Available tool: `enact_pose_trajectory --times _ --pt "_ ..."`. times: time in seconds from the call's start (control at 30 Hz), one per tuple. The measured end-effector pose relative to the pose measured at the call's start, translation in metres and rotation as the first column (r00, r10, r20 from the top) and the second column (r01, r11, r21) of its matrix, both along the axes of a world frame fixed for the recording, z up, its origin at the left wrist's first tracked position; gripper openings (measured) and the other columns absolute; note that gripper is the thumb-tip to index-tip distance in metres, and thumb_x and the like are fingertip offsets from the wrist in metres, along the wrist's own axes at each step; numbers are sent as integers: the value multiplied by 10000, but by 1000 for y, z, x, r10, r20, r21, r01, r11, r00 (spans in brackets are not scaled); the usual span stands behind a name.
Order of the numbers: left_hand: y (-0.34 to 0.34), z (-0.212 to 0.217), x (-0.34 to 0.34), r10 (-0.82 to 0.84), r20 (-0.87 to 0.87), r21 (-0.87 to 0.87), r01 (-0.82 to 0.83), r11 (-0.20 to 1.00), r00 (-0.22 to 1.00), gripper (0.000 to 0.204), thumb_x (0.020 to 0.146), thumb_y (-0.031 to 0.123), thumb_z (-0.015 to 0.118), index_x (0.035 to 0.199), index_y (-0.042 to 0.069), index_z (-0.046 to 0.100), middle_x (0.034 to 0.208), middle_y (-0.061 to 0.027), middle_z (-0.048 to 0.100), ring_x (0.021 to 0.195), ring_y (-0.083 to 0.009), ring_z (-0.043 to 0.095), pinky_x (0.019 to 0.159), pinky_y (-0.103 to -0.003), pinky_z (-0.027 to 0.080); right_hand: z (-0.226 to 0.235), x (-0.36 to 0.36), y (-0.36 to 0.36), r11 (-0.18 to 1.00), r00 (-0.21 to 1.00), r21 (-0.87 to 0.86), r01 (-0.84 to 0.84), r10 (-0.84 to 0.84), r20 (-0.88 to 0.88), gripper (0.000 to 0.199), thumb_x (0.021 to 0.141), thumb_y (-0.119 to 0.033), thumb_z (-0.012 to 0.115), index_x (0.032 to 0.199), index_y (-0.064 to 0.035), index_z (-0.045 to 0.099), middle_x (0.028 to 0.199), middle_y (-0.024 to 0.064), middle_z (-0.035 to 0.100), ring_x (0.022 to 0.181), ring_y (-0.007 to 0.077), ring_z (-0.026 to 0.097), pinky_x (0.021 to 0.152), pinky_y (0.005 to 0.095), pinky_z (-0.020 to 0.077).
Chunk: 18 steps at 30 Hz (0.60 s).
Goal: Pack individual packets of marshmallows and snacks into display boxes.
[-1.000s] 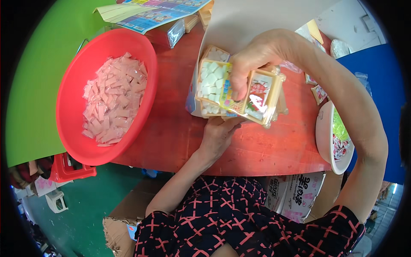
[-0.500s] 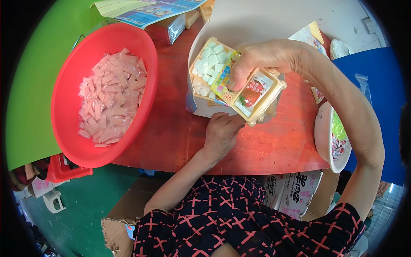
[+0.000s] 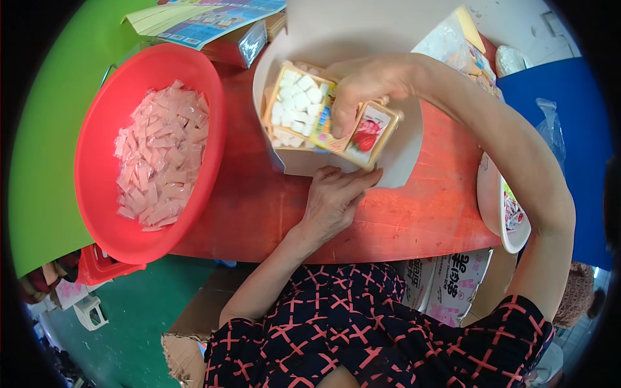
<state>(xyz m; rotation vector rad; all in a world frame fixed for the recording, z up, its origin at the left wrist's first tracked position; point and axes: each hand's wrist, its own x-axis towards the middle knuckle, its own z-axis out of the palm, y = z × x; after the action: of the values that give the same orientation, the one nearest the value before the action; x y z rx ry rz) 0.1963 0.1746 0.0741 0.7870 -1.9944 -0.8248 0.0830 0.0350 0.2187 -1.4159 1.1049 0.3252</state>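
Observation:
My right hand (image 3: 362, 90) is closed round a tray-like candy pack (image 3: 297, 102) with a cream-yellow frame. White chunky pieces show in one part of the pack, and a strawberry picture marks its other end. The hand hides its middle. I hold this pack inside a white cardboard box (image 3: 396, 169), above what looks like another similar pack with pale pieces, partly covered. At the near side of the box, my left hand (image 3: 332, 202) grips the front edge, its fingers bent and partly hidden under the edge.
A red oval basin (image 3: 87, 174) of small pink wrapped pieces stands left on the red table (image 3: 259, 226). At the right edge is a white bowl (image 3: 490, 194) with wrapped items. Printed sheets (image 3: 213, 26) lie on boxes at the back left.
My right hand has moved left and down with the candy pack, deeper into the white box. The left hand stays at the box's front edge, its index finger now stretched further right.

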Motion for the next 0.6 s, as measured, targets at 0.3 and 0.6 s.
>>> enact_pose_trajectory --times 0.3,0.6 --pt "-3 -12 -6 56 -196 40 -49 998 979 271 673 -81 579 884 69 662 803 -151 624 788 -310 608 689 -390 477 -11 5 18 997 992 41 -64 68 -107 512 624 -79 677 1103 13 519 972 122 622 867 205 604 765 315 494" --pt "3 -13 -3 106 -50 -116 -111 987 993 305 701 -42 565 992 48 592 835 -124 608 785 -276 579 782 -394 415 -15 -7 16 998 999 -44 -40 41 12 519 596 -86 688 1077 13 524 945 113 625 834 193 601 755 301 484"
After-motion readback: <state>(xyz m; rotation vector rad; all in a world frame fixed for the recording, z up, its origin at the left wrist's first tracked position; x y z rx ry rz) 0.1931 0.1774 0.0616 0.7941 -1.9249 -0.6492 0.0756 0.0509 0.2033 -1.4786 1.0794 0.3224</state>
